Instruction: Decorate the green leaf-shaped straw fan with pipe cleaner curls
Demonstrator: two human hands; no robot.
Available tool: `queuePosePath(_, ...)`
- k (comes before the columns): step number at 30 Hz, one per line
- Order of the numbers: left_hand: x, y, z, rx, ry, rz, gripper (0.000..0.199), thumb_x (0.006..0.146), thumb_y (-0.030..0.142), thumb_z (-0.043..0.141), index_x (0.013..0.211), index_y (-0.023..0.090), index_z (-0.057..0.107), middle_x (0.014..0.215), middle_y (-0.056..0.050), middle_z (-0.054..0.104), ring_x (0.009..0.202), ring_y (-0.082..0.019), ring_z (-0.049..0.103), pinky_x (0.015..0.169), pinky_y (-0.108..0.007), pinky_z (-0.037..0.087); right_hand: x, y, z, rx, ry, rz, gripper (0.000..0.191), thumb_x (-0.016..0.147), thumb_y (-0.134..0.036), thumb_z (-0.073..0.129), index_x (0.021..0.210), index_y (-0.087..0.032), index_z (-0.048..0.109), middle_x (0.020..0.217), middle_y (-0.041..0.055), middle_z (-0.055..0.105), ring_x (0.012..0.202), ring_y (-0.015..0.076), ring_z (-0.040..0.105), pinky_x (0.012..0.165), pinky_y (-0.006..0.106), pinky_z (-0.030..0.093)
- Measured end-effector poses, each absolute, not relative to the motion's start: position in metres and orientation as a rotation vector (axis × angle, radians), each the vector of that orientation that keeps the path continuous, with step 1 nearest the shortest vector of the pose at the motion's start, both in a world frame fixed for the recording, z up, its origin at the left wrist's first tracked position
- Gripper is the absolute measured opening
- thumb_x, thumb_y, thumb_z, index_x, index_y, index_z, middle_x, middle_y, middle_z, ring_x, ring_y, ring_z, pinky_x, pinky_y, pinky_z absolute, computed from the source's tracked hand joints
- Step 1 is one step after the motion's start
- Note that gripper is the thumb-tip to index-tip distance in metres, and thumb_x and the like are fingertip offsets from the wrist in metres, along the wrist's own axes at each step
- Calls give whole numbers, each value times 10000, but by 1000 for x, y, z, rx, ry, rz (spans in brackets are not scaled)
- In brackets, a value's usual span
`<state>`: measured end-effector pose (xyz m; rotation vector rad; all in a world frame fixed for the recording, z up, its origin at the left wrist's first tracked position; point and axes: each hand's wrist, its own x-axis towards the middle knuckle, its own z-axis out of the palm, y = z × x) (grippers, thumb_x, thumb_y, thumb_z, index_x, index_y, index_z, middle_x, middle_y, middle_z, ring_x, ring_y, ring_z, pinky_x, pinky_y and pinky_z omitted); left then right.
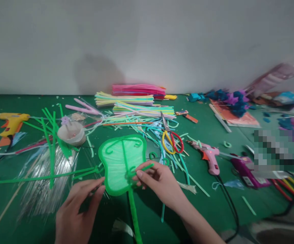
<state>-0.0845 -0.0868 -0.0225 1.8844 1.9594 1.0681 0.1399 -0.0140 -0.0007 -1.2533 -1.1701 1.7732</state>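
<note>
A green fan-shaped piece [115, 169], with a fuzzy pipe-cleaner rim and a pale green sheet inside, lies between my hands. Its wrapped green handle [133, 217] points toward me. Curls and a centre line of green pipe cleaner decorate its face. My left hand [77, 206] has thumb and forefinger closed at the fan's left rim. Over the lower right of the fan, my right hand [159, 183] pinches a short green pipe cleaner [147, 167], one end sticking out to the right. Small green curls [153, 155] rest just beyond the right hand.
Scissors [171, 137] lie behind, among pipe-cleaner scraps and bundles [144, 110]. A pink glue gun [208, 154] is at right, a yellow one [12, 123] at left. Near the left hand are a plastic cup [72, 134], green stems [51, 149] and clear strips [47, 186].
</note>
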Motion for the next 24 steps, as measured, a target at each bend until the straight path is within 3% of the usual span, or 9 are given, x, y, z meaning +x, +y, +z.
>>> queuePosePath(3, -74, -86, -30, 1855, 1965, 1049, 201, 894, 403, 603, 1003, 277, 715, 992, -24, 734, 918, -195, 683, 811, -303, 532, 133, -18, -17, -1208, -1014, 1942, 340, 771, -452, 744, 875, -164, 597, 773, 48, 751, 576, 122, 675, 473, 193, 485)
queuePosePath(8, -56, -88, -27, 1454, 1842, 990, 270, 831, 455, 662, 1002, 261, 738, 821, -7, 746, 663, -167, 680, 554, -232, 523, 131, -23, -14, -1051, -929, 2002, 292, 784, -404, 754, 882, -157, 633, 738, 34, 744, 600, 107, 682, 499, 165, 483)
queuePosePath(11, -39, -86, -20, 1100, 1587, 1119, 209, 824, 414, 684, 880, 219, 734, 774, -1, 712, 698, -153, 659, 618, -209, 520, 125, -28, -9, -1001, -943, 1992, 223, 745, -342, 799, 846, -167, 704, 718, 4, 734, 604, 83, 660, 546, 158, 493)
queuePosePath(15, -23, -81, -18, 704, 1416, 1287, 155, 815, 354, 721, 842, 202, 717, 762, 15, 642, 749, -123, 576, 676, -183, 476, 121, -29, -8, -976, -1047, 1884, 152, 722, -272, 819, 859, -220, 778, 830, -3, 748, 697, 82, 651, 606, 158, 499)
queuePosePath(19, -21, -76, -17, 497, 1291, 1290, 157, 813, 353, 730, 831, 201, 692, 770, 24, 600, 719, -105, 509, 643, -176, 442, 123, -26, -9, -907, -1193, 1767, 181, 752, -212, 796, 924, -269, 794, 835, -1, 736, 828, 105, 658, 755, 188, 502)
queuePosePath(24, -16, -69, -8, 381, 1183, 1335, 193, 808, 391, 730, 832, 205, 683, 726, 39, 533, 644, -93, 450, 582, -186, 402, 122, -21, -8, -859, -1178, 1768, 210, 740, -187, 800, 919, -298, 794, 845, -3, 716, 825, 108, 670, 748, 200, 516)
